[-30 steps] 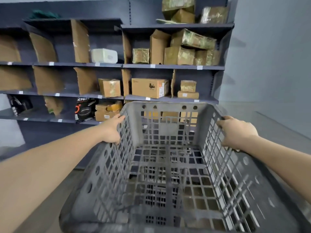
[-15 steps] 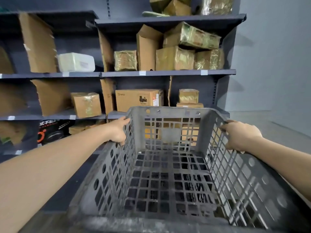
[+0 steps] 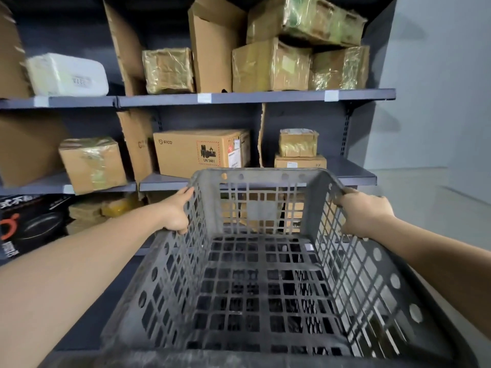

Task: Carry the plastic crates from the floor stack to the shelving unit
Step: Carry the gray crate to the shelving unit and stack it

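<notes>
Grey plastic crate [image 3: 265, 274] held aloft before the shelving unit [image 3: 255, 96]; left hand [image 3: 176, 212] grips its left rim, right hand [image 3: 364, 213] grips its right rim; cardboard boxes [image 3: 199, 152] occupy the shelves.

Dim, even indoor light; soft shadows, wide-angle edge stretching, slight blur.

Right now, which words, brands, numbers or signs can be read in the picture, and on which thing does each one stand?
"PICO": big box, top left of its front.
"UN 3481": same box, under the red hazard sign.
"RX": flat box, right end; faint.
Chinese characters, orange mark: black box; cropped, cannot be read fully.
Digits: white parcel; blurred.
Shelf tags: no text to read.
Crate: none.
</notes>
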